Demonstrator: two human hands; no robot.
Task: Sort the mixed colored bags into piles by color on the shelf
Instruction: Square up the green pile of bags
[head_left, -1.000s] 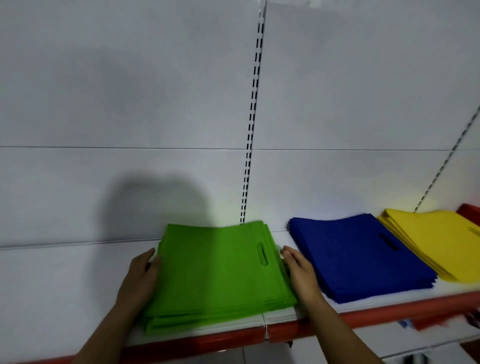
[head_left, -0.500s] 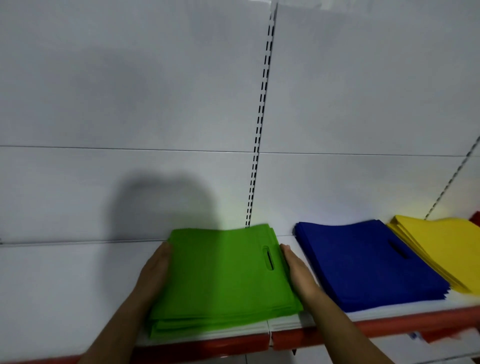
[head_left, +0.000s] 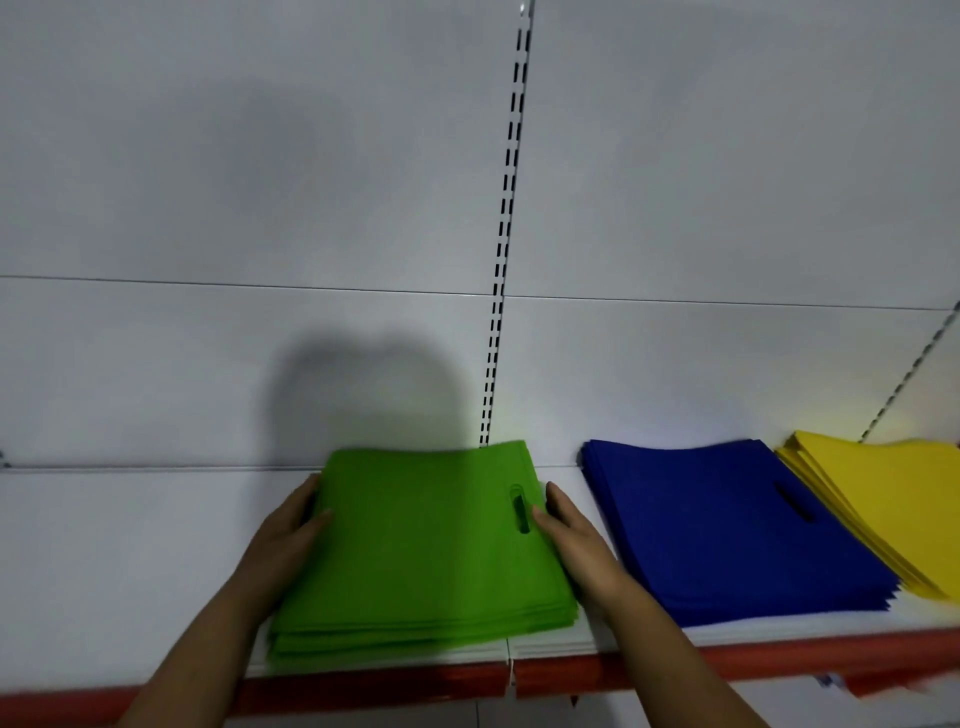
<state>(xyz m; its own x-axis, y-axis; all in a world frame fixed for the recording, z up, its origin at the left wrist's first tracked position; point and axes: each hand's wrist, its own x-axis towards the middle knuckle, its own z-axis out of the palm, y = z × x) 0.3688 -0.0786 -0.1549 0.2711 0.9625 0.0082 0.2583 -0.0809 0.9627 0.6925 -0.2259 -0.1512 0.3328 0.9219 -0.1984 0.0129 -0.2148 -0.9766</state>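
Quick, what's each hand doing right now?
Left hand: open, fingers straight against the left edge of the green bag pile.
Right hand: open, pressing the pile's right edge, thumb on top.

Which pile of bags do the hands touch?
The green pile, leftmost; the left hand and right hand touch its sides. The blue pile and yellow pile lie untouched.
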